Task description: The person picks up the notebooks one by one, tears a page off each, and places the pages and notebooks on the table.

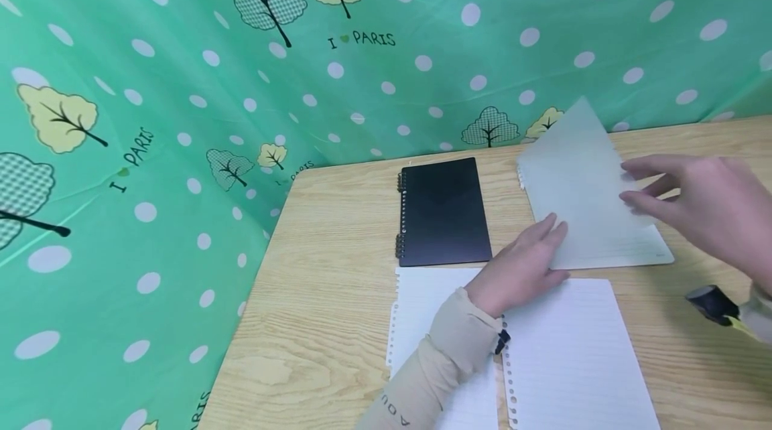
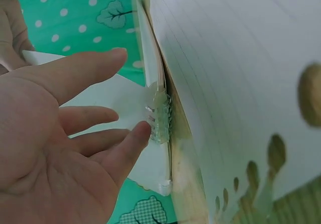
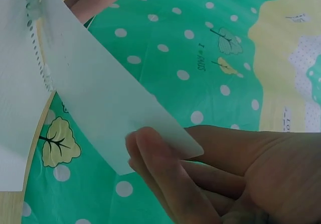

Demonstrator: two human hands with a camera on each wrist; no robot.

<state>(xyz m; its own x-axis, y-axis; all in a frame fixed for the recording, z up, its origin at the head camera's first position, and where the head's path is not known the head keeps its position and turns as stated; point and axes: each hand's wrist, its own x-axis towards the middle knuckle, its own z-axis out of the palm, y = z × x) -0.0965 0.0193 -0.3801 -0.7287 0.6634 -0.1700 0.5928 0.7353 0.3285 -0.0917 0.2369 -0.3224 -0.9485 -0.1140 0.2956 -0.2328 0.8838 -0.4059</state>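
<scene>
A ring-bound notebook (image 1: 603, 252) with a translucent cover (image 1: 569, 155) lies at the back right, its cover partly raised. My right hand (image 1: 714, 195) pinches that cover between thumb and fingers; the right wrist view shows the cover's corner (image 3: 188, 146) in the grip. Over the notebook's near left corner reaches my left hand (image 1: 525, 262), fingers spread and relaxed, with nothing held. Clear plastic rings (image 2: 161, 118) of the binding appear just beyond the left fingertips in the left wrist view. Under the left wrist are two ruled, hole-punched sheets, one left (image 1: 416, 316) and one right (image 1: 573, 349).
Left of the translucent notebook lies a black ring-bound notebook (image 1: 445, 212), closed. The wooden table (image 1: 301, 282) meets a green dotted curtain (image 1: 362, 82) along its back and left edges. A small black device (image 1: 712, 303) hangs at the right wrist.
</scene>
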